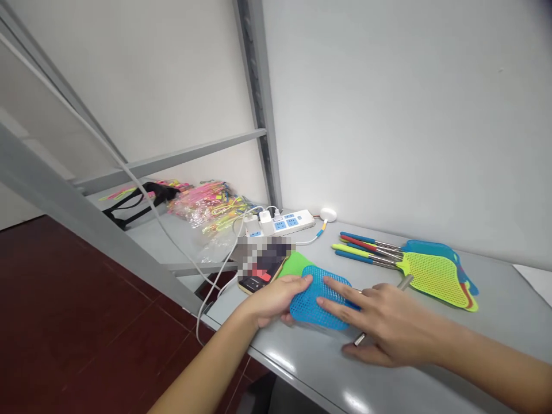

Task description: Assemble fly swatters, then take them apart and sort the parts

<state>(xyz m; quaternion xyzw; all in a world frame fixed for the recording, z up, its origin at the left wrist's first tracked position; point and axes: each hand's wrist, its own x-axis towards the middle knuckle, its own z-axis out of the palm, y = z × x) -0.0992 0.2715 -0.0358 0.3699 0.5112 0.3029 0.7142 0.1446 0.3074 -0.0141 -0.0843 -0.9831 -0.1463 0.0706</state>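
A blue fly swatter head (317, 310) with a mesh face is over the front part of the grey table. My left hand (276, 302) pinches its left edge, thumb on top and fingers underneath. My right hand (383, 322) has two fingers stretched across the mesh. A silver metal rod (406, 282) runs under that hand, and its other end shows by the thumb; the grip on it is partly hidden. Beyond my right hand lies a stack of fly swatters (440, 279) in yellow-green, blue and red, with their handles pointing left.
A phone (265, 267) lies behind my left hand, beside a bright green piece (297, 263). Farther back are a white power strip (288, 223) with plugs and loose white cables. Colourful items in clear plastic bags (207, 207) and a black strap (150, 195) lie back left, past a grey metal frame (129, 253).
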